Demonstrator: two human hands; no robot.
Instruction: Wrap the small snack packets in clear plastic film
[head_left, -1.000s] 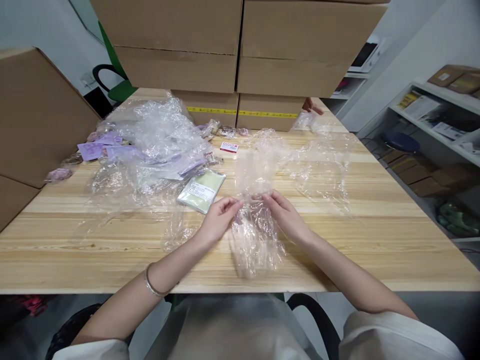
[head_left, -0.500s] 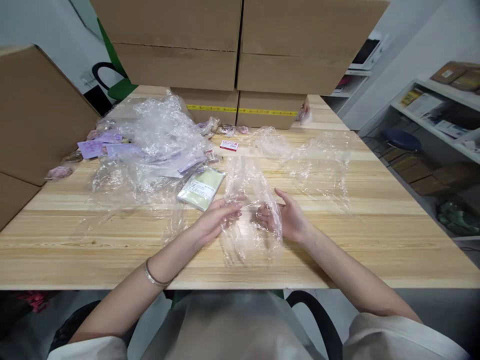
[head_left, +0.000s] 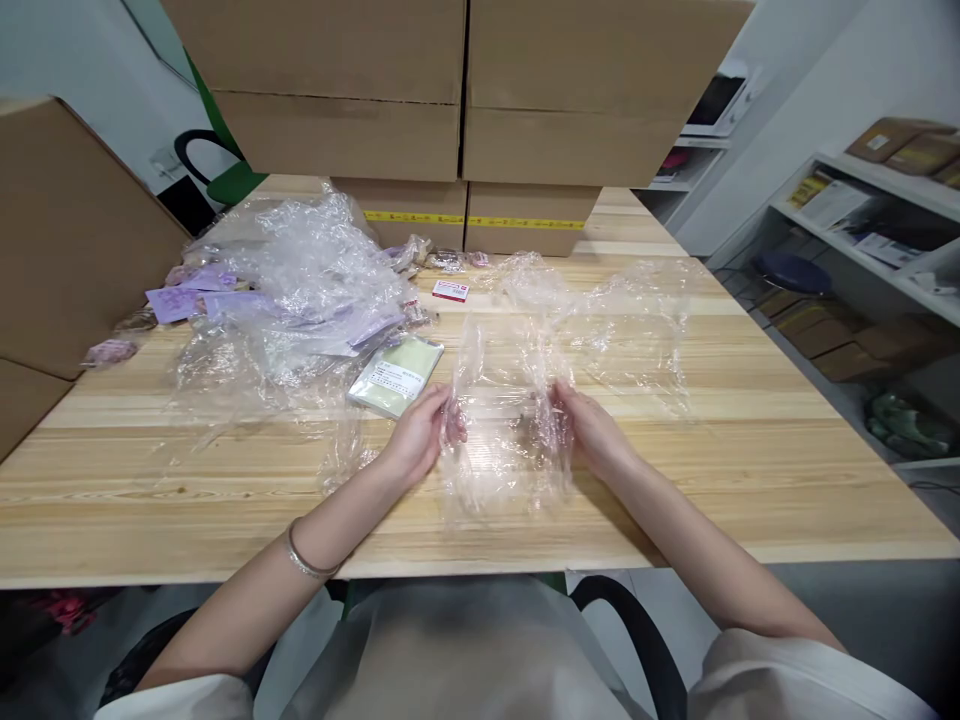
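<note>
A clear plastic bag point(head_left: 499, 450) is spread between my two hands above the wooden table point(head_left: 712, 500). My left hand point(head_left: 421, 432) grips its left edge, the fingers partly behind the film. On the opposite edge, my right hand point(head_left: 589, 428) pinches the plastic between thumb and fingers. Just beyond my left hand lies a flat pack with pale green contents and a white label point(head_left: 397, 378). Another crumpled clear bag point(head_left: 634, 335) rests to the right, farther back.
A heap of clear plastic bags point(head_left: 300, 270) with purple packets point(head_left: 180, 303) covers the table's left. Large cardboard boxes point(head_left: 562, 140) stand along the back, and one more box point(head_left: 67, 250) at left. A small red-and-white card point(head_left: 450, 290) lies mid-table.
My hands have moved apart, and the bag is pulled wider between them. My right hand has closed on the bag's right edge. The view has shifted slightly.
</note>
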